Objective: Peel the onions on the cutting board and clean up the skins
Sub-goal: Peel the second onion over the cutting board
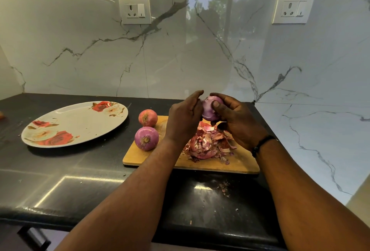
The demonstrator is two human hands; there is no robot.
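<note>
Both-handed, left hand (183, 117) and right hand (233, 119) grip a glossy purple peeled onion (210, 110).

1. The skin pile (208, 142) covers the middle of the cutting board (243, 163); only its front strip and right end lie bare.
2. Two onions (146, 138) (148, 118) block the board's left edge.
3. A floral plate (76, 123) fills the counter (80, 186) farther left, with a bare gap between.
4. The counter's front is open apart from scattered skin flecks (224, 187).
</note>
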